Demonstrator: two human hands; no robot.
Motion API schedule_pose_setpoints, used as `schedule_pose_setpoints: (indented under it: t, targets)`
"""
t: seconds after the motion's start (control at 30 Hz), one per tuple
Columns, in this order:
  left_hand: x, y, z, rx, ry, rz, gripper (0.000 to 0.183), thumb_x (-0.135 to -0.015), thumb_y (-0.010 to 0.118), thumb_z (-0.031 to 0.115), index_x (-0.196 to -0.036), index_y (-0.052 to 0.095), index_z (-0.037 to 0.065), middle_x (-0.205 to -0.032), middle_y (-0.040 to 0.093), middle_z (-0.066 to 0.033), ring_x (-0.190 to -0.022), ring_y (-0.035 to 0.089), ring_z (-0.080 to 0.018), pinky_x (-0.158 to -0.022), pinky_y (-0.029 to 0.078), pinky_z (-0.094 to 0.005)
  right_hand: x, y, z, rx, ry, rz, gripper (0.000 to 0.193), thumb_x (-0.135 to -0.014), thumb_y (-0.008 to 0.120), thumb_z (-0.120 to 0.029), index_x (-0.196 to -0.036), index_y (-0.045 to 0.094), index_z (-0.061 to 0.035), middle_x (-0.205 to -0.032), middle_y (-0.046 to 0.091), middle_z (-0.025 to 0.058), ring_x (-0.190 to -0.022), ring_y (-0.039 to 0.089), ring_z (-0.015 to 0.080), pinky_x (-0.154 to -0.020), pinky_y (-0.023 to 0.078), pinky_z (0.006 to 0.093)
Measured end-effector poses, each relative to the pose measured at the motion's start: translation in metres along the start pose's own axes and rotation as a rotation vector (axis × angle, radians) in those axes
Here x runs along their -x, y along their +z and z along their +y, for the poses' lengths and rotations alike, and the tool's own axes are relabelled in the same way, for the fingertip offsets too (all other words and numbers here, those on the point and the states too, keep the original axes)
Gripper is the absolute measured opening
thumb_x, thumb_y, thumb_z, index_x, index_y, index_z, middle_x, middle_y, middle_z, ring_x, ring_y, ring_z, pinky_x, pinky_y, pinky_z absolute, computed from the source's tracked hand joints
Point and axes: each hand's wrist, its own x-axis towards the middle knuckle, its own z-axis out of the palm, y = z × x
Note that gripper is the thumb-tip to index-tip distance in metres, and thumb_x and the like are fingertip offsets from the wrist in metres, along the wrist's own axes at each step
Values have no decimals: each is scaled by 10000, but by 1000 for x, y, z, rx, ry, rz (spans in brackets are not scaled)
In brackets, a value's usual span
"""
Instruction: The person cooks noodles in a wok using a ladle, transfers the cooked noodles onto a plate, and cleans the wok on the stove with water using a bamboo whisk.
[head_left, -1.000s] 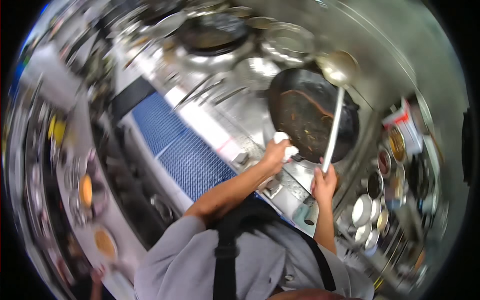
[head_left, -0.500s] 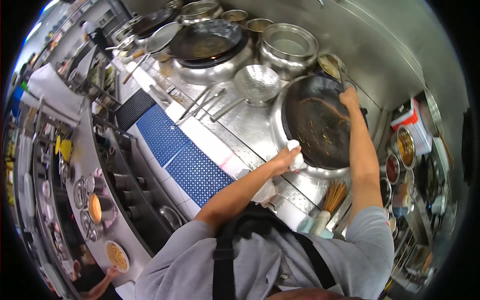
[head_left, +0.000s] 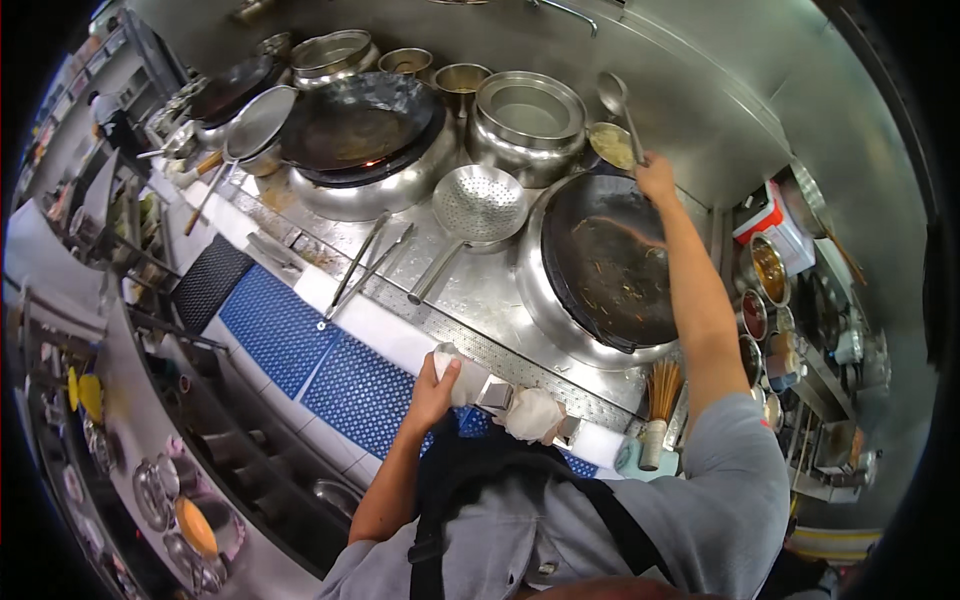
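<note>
My right hand [head_left: 656, 180] is closed round the handle of a metal ladle [head_left: 613, 95], its bowl raised above a small pot of pale yellowish contents [head_left: 612, 148]. Below that arm a large dark wok [head_left: 600, 265] rests on a round steel burner ring, with scraps of food stuck inside. My left hand [head_left: 432, 393] is at the counter's front edge, its fingers wrapped round a folded white cloth [head_left: 458, 372]. Next to it a crumpled off-white cloth [head_left: 533, 414] lies by a small metal piece on the edge.
A perforated strainer [head_left: 480, 205] and tongs [head_left: 362, 262] lie left of the wok. Behind stand another wok [head_left: 360, 120] and a steel pot [head_left: 530, 110]. A bamboo brush [head_left: 660, 400] stands near my right arm. Sauce bowls [head_left: 768, 268] line the right side.
My left hand has left the wok's rim with the cloth and moved left to the counter edge. My right hand has lifted the ladle up over the small pot. The view has shifted.
</note>
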Motion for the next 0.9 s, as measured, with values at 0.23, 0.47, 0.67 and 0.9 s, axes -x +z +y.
schedule_pose_setpoints:
  t: [0.23, 0.47, 0.67, 0.9]
  targets:
    - [-9, 11, -21, -538, 108, 126, 566, -995, 693, 320, -1439, 502, 25, -1203, 643, -276, -1123, 622, -453, -975, 475, -552, 30, 52, -113, -667, 463, -284, 520, -875, 630, -52, -1387, 584, 29, -728, 643, 56, -509, 565, 140, -412, 413, 299]
    - [-16, 21, -37, -624, 16, 154, 592, -969, 713, 308, -1465, 496, 67, -1255, 622, -279, -1167, 595, -500, -970, 456, -630, 46, 53, -108, -1778, 874, -413, 106, -947, 592, -45, -1003, 533, 23, -915, 643, 180, -627, 563, 162, -515, 432, 319]
    - [-27, 16, -49, -280, 209, 203, 514, -961, 703, 205, -1417, 550, 23, -1198, 691, -305, -1161, 618, -491, -1029, 472, -543, 116, -46, -84, -1994, 783, -399, 105, -979, 556, -71, -1025, 550, 24, -915, 653, 158, -620, 543, 147, -512, 406, 301]
    - [-16, 40, -10, -769, 80, 476, 826, -905, 778, 345, -1564, 381, 45, -1473, 431, -291, -1342, 406, -494, -1082, 390, -622, 247, -171, -37, -1580, 771, -435, 310, -978, 616, -102, -1252, 548, 27, -926, 650, 102, -612, 542, 95, -409, 399, 246]
